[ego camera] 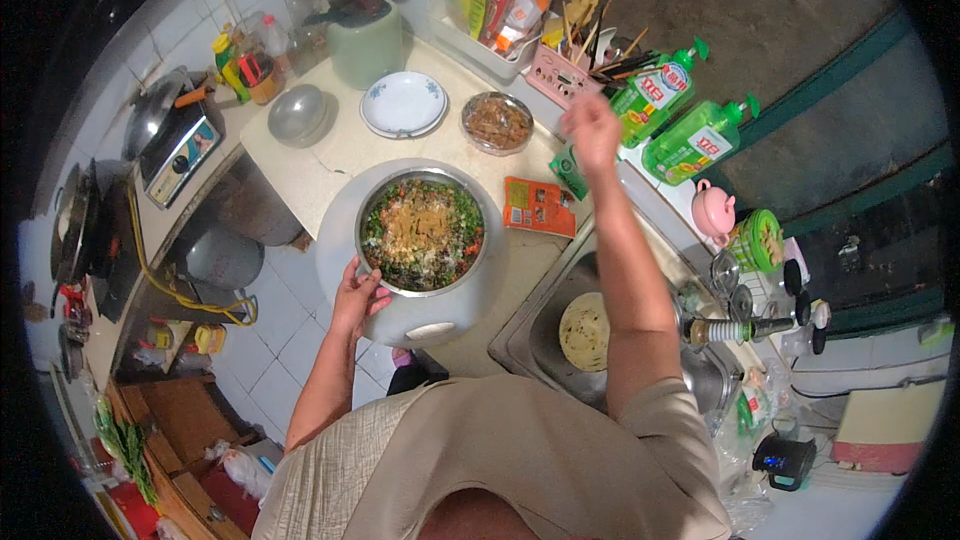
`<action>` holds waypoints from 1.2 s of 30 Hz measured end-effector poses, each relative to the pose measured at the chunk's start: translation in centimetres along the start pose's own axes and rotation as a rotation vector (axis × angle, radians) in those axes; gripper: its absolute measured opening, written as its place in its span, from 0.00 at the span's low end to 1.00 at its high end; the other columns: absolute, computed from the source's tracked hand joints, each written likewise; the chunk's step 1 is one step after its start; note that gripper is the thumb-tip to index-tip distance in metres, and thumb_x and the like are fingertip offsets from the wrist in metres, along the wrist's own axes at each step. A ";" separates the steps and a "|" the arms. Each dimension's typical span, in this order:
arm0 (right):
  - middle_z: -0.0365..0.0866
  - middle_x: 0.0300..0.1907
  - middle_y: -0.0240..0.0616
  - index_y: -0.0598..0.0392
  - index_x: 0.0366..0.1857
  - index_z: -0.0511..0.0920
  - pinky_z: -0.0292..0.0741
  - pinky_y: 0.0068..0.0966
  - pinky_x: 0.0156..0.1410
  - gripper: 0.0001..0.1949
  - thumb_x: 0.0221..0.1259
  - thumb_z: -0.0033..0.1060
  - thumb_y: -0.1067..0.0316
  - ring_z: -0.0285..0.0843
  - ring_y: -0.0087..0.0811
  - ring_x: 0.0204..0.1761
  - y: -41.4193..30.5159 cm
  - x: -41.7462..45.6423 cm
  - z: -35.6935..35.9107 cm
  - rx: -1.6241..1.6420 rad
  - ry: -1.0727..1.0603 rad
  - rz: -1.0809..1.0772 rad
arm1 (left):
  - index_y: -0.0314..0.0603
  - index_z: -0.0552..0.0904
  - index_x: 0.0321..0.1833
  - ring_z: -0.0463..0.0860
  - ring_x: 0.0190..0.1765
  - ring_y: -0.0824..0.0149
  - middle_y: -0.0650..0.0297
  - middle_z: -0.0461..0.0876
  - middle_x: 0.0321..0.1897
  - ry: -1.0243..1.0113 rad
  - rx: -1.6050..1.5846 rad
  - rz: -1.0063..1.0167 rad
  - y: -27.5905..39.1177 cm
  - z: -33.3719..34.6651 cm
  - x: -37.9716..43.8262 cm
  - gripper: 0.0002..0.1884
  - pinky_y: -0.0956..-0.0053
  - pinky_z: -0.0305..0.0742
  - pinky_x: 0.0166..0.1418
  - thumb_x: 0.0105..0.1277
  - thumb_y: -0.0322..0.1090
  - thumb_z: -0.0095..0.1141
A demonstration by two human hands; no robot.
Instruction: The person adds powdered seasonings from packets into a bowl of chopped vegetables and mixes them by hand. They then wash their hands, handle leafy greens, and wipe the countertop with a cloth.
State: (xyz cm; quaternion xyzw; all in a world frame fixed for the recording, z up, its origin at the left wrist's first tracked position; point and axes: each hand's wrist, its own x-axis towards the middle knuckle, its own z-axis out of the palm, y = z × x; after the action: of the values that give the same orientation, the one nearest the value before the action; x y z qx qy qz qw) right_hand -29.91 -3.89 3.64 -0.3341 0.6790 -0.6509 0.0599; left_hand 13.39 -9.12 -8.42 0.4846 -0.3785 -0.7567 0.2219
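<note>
My left hand grips the near left rim of a round metal bowl, thumb on the rim and fingers outside. Inside is a chopped mixture, green with red-orange bits, topped by tan and pale powder. The bowl stands on a round white board at the counter's edge. My right hand is raised, curled and blurred, by a pink utensil holder full of chopsticks. Whether it holds anything is unclear. Below it are an orange packet and a green packet.
Behind the bowl are stacked white plates, a covered dish of brown food and an upturned bowl. Green pump bottles line the sill. To the right, the sink holds a pale round item. A stove is left.
</note>
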 end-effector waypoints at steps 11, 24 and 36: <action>0.78 0.53 0.48 0.53 0.57 0.75 0.75 0.35 0.57 0.26 0.53 0.68 0.58 0.78 0.37 0.52 -4.1 -10.0 6.4 -0.394 -1.083 0.051 | 0.51 0.59 0.75 0.73 0.58 0.59 0.53 0.66 0.62 0.241 0.372 0.334 -0.7 0.3 0.9 0.38 0.64 0.78 0.54 0.63 0.38 0.64; 0.77 0.51 0.48 0.52 0.51 0.79 0.71 0.35 0.63 0.27 0.40 0.75 0.64 0.74 0.46 0.57 1.1 -13.5 15.2 -0.254 -1.102 -0.344 | 0.45 0.63 0.72 0.57 0.74 0.48 0.42 0.57 0.70 0.227 0.690 0.700 0.8 1.4 4.6 0.27 0.65 0.55 0.75 0.71 0.36 0.50; 0.74 0.60 0.45 0.42 0.64 0.67 0.77 0.37 0.58 0.37 0.42 0.68 0.73 0.77 0.47 0.56 -0.3 -15.5 14.9 -0.589 -1.159 -0.264 | 0.50 0.66 0.71 0.56 0.74 0.46 0.42 0.53 0.73 0.202 0.636 0.620 1.4 1.9 4.2 0.24 0.64 0.54 0.75 0.73 0.39 0.46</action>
State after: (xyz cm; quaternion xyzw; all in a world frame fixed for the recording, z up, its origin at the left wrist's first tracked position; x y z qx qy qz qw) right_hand -10.21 -8.22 -3.72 -0.7131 0.6398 -0.1548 0.2413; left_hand 9.84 -12.29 -9.28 0.4640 -0.6957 -0.4496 0.3140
